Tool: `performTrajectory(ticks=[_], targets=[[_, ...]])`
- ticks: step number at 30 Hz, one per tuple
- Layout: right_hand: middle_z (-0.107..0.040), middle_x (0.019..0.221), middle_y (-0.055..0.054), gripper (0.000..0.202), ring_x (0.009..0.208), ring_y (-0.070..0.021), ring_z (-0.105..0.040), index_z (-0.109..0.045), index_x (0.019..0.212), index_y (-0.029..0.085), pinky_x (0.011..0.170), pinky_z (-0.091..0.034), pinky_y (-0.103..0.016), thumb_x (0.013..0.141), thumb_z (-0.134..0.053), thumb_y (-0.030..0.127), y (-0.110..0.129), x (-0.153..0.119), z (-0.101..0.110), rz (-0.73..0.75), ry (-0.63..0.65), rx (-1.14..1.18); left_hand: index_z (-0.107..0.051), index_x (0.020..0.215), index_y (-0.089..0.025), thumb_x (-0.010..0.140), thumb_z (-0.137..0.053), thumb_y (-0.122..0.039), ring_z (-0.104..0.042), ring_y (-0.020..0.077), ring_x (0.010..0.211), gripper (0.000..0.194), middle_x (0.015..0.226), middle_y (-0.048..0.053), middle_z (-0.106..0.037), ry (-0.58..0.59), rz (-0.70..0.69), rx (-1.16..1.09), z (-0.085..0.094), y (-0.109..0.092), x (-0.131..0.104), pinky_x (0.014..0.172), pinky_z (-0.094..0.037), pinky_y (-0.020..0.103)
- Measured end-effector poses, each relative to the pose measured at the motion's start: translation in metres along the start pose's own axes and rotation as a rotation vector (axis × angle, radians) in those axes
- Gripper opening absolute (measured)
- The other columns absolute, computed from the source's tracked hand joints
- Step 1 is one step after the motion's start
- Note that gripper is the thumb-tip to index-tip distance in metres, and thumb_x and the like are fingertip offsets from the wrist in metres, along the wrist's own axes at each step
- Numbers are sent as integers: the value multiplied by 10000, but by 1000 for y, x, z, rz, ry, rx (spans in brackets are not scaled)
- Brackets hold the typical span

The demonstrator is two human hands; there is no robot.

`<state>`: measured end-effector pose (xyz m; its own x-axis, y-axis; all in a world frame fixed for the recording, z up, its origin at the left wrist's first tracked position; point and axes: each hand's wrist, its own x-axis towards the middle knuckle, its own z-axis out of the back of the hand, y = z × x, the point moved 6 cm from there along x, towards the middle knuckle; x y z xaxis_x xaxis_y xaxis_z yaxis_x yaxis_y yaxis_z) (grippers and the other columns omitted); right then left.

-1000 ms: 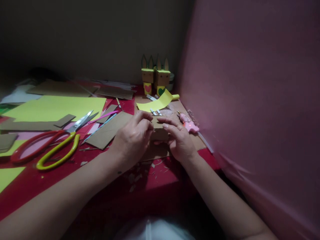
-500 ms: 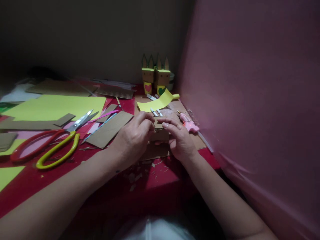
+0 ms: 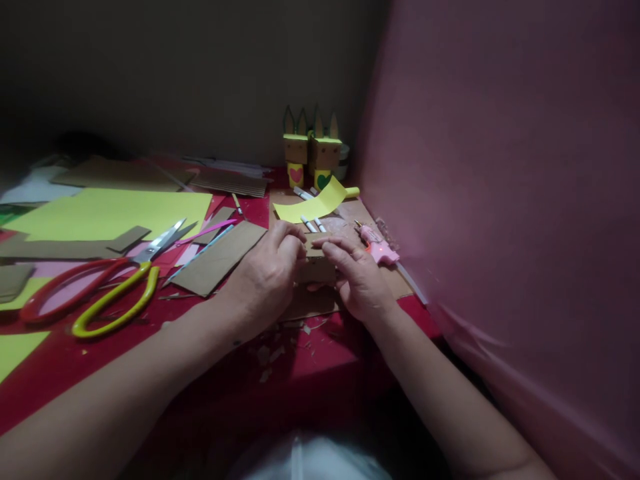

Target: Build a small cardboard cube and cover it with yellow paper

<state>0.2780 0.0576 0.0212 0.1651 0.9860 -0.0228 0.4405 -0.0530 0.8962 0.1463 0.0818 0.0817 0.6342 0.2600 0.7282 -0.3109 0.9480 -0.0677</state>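
Note:
Between my hands is a small cardboard box, its top and front face showing. My left hand is closed on the box's left side, with the fingers curled at the top edge. My right hand grips the right side, its fingers reaching over the top and a fingertip showing beneath the front. Under the box lies a cardboard sheet. Beyond it sit white markers and a curved strip of yellow paper. A pink glue gun rests to the right of my right hand.
Big scissors with red and yellow handles lie open at left, among yellow paper and cardboard pieces. Two cardboard figures with pointed ears stand at the back. Paper scraps litter the red cloth. Pink sheeting hangs at right.
The box's top lies flatter and more of its front face shows. My right fingers have shifted slightly left over the top; my left hand has moved slightly left.

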Motion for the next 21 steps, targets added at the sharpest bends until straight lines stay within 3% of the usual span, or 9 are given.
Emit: performTrajectory(ticks=[3, 14, 18, 21], targets=[[-706, 754, 46, 387, 703, -162, -672, -742, 909, 296, 608, -586, -299, 607, -971, 377, -1, 0, 0, 17, 30, -17, -520, 892, -206, 1002, -515, -167, -636, 215, 851, 117, 1013, 93, -615, 9, 20, -16, 0, 2, -1, 738, -565, 350], [-718, 768, 38, 294, 685, -162, -688, -761, 853, 280, 531, -609, -282, 654, -949, 386, -2, 2, 2, 20, 21, 45, -581, 888, -191, 973, -552, -65, -638, 174, 890, 154, 998, 51, -621, -37, 74, -158, 6, 8, 3, 766, -534, 288], [-711, 843, 28, 299, 745, -181, -695, -750, 842, 273, 523, -619, -292, 648, -949, 385, 0, 2, 3, 26, 20, 61, -681, 976, -173, 950, -651, -139, -636, 154, 860, 52, 953, 37, -638, -49, 184, -377, 10, 20, 5, 736, -520, 249], [-699, 878, 20, 323, 789, -202, -690, -735, 837, 270, 510, -611, -297, 630, -955, 384, 2, 3, 4, 15, 14, 89, -761, 937, -202, 910, -721, -215, -655, 159, 914, 51, 961, 30, -684, -66, 330, -504, 13, 36, 6, 815, -525, 252]])
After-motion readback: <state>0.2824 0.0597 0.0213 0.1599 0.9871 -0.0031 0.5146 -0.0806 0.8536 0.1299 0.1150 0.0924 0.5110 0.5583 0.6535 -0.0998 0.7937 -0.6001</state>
